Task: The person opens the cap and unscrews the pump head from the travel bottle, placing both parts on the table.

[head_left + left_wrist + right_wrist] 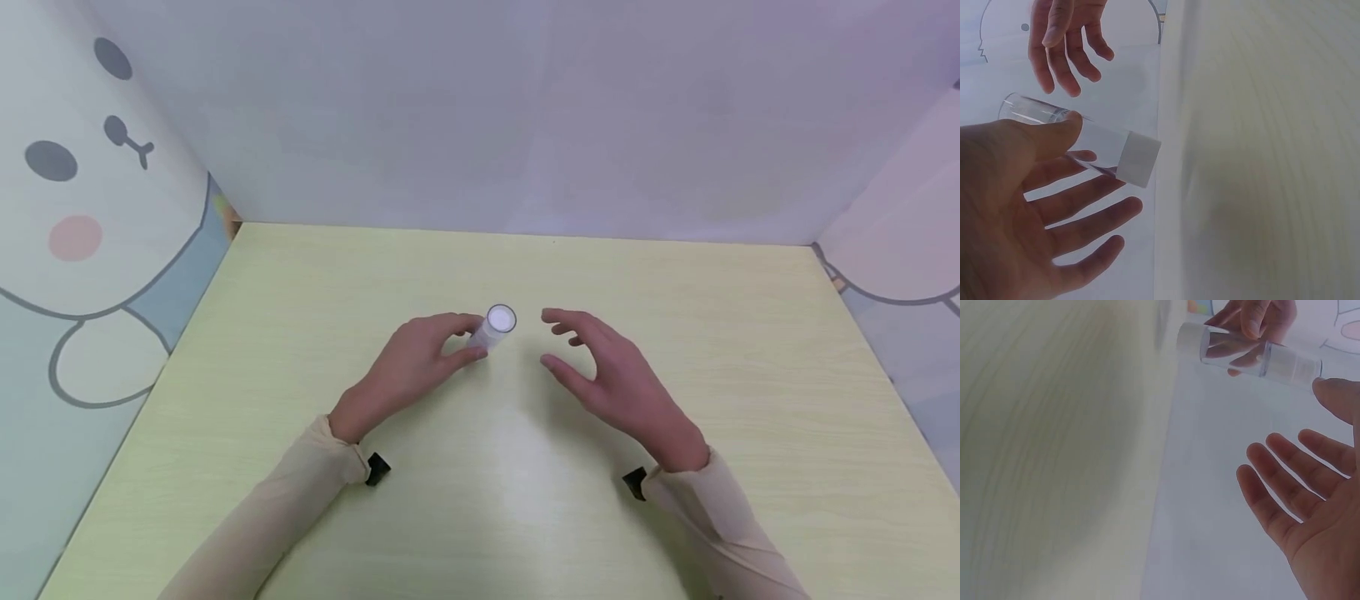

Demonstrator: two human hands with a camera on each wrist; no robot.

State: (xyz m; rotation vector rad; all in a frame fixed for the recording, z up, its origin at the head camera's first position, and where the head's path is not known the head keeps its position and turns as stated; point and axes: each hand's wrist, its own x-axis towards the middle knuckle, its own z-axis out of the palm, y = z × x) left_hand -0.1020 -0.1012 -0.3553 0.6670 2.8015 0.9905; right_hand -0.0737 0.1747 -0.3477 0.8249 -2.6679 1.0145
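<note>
My left hand (412,354) pinches a clear cylindrical bottle (492,327) between thumb and fingers, over the middle of the table. A white cap (1139,159) sits on the bottle's lower end, facing the tabletop. In the head view the round upper end shows, white inside a thin dark rim. The remaining left fingers spread loosely below the bottle in the left wrist view. My right hand (622,379) hovers to the right of the bottle, apart from it. Its fingers are relaxed, thumb spread, and it holds nothing.
The pale wood-grain table (337,275) lies under both hands. A plain light wall (525,125) rises at its back edge. Side panels with cartoon figures (112,208) stand at left and right. Each wrist bears a small black piece (378,469) at the cuff.
</note>
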